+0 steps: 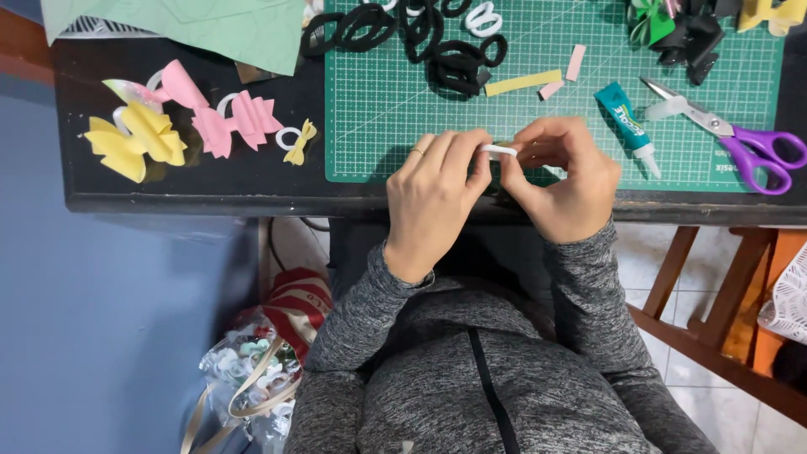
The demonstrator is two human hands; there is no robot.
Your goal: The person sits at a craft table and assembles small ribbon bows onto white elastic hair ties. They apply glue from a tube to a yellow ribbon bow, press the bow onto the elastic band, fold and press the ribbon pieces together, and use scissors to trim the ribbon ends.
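From the head camera, looking down, the left hand (433, 202) and the right hand (559, 181) were close together at the near edge of the green cutting mat (538, 160). Both pinched a small white strip (499, 150) between thumb and fingertips, so each hand was closed on it with a narrow grip. The strip looked thin, light and bendy, likely easy to crush or drop, so the ends seemed the best places to pinch it softly. Just to the right lay a teal glue tube (626, 122) and, near it, scissors with purple handles (744, 143). A yellow strip (523, 82) and two pink bits (575, 62) lay on the mat above the hands. A pile of black loops (420, 38) sat at the top of the mat. Left of the mat, on the black table (210, 189), were a yellow bow (134, 143), a pink bow (235, 122) and a tiny yellow bow (298, 141). The table edge was right under the wrists, so there seemed little room toward the body, but the mat just above the hands looked open.
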